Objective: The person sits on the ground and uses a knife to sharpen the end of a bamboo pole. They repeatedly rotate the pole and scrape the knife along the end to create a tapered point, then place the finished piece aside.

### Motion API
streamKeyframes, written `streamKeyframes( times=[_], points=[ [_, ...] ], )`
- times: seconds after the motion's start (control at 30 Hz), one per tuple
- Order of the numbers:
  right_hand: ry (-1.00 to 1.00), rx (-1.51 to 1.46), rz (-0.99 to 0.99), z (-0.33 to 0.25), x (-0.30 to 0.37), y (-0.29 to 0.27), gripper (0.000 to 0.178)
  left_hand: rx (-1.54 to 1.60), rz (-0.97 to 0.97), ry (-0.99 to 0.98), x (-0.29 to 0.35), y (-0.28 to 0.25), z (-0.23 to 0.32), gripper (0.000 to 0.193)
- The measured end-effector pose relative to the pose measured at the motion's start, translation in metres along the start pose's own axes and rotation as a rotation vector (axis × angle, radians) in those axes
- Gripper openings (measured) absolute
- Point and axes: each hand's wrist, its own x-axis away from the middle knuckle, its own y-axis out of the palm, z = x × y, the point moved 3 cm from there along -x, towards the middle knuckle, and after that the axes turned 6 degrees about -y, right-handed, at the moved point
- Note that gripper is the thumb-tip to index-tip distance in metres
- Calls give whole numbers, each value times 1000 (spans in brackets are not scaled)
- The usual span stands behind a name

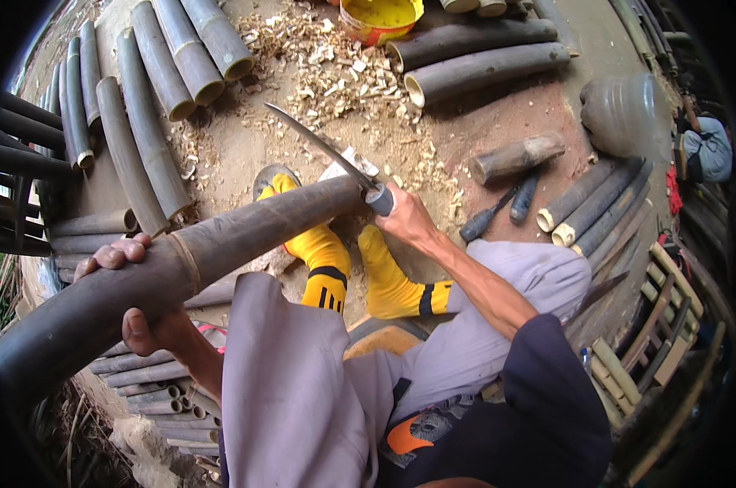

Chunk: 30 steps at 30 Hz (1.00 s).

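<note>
Left hand (163, 332) holds a bamboo pole (258, 224), right hand (406, 218) a knife (327, 150)

The pole slants from near left to the middle. The left hand curls around it, fingers (117, 254) on the far side, thumb (137, 327) on the near, seemingly to stop it rolling. The right hand wraps the knife's handle (380, 200) beside the pole's far end; the blade points far left, probably keeping its edge off the fingers.

left hand (159, 330) partly hidden behind bamboo tube (238, 242), whose lower-left end seems cut off.
</note>
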Motion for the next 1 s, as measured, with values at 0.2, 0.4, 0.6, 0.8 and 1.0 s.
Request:
streamKeyframes(
  times=[0.2,0.4,0.6,0.8,1.0],
  points=[
    [-215,-137,241,-60,15,-28,28,-16,-66,-7,-1,1,7,66],
    [64,98,-21,17,1,9,25,3,-125,11,-8,-2,0,72],
    [-99,-151,156,-34,11,-17,35,-116,-96,29,-6,-3,5,73],
    [60,15,-89,14,3,4,38,-36,-68,-102,-9,-1,3,75],
    [-21,29,-15,1,14,-3,39,-89,542,-33,2,3,13,56]
  ],
)
